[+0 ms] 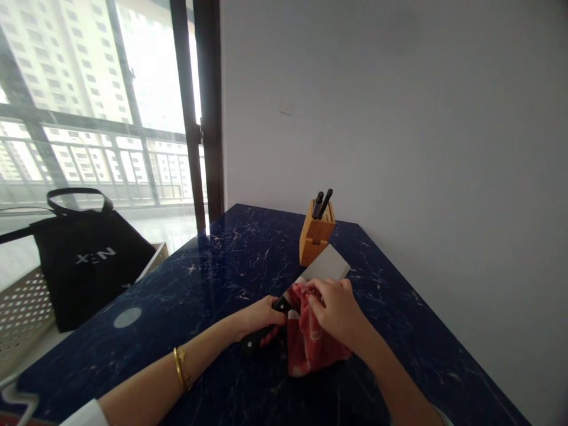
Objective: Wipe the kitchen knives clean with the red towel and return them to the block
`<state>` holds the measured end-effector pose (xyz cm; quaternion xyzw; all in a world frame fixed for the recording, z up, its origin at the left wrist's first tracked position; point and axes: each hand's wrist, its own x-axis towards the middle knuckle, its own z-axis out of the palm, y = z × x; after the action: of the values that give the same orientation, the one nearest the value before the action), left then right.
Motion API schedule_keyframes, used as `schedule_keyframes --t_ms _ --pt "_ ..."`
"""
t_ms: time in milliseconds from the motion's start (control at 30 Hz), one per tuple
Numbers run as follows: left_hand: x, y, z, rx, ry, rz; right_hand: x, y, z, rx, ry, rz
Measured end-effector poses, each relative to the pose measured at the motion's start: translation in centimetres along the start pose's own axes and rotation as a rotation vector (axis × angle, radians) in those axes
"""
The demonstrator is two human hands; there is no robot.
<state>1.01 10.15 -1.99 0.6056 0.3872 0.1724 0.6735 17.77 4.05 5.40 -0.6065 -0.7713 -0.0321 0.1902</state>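
Observation:
My left hand [261,316] is wrapped round the black handle of a cleaver [327,264], whose broad pale blade points away to the upper right. A red cloth with white patches [313,346] is bunched in my right hand [333,305] and pressed against the blade near the handle. The cloth's lower part hangs down below my fingers. Just beyond the blade stands a wooden knife block [310,239] with black-handled tools [323,204] in its slots.
The dark blue marbled table [239,254] runs back to a plain wall [390,118]. A round pale spot [128,318] marks its left side. Beyond the left edge, a black bag [97,260] lies over a perforated crate [24,313], near tall windows [102,89].

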Motion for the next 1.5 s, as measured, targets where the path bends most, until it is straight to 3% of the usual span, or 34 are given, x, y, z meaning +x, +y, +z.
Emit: schedule_keyframes --t_ms 133,300,500,733,933,1100,1333,1500 --pt "0.1 -0.1 0.1 0.015 0.015 0.021 -0.3 -1.4 1.2 0.103 0.076 -0.031" --pt "0.1 -0.2 -0.1 0.027 0.045 0.049 -0.3 -2.7 3.5 0.01 0.151 0.001" --pt "0.2 -0.2 -0.1 0.006 0.037 0.052 -0.2 -2.3 2.8 -0.024 0.07 -0.018" --pt "0.4 -0.3 -0.1 -0.009 0.029 0.05 0.2 -2.4 3.5 0.024 0.182 -0.033" --pt "0.1 0.0 0.0 0.006 -0.014 0.022 0.2 -0.3 2.4 -0.025 0.045 -0.074" --pt "0.1 -0.1 0.0 0.021 -0.012 0.012 0.2 -0.8 3.1 0.029 0.175 -0.029" --pt "0.7 -0.7 -0.2 0.002 -0.006 -0.003 0.2 -0.6 2.3 0.088 0.047 -0.139" --pt "0.6 -0.4 -0.2 -0.047 0.02 -0.001 0.2 -0.9 3.3 0.162 0.138 -0.052"
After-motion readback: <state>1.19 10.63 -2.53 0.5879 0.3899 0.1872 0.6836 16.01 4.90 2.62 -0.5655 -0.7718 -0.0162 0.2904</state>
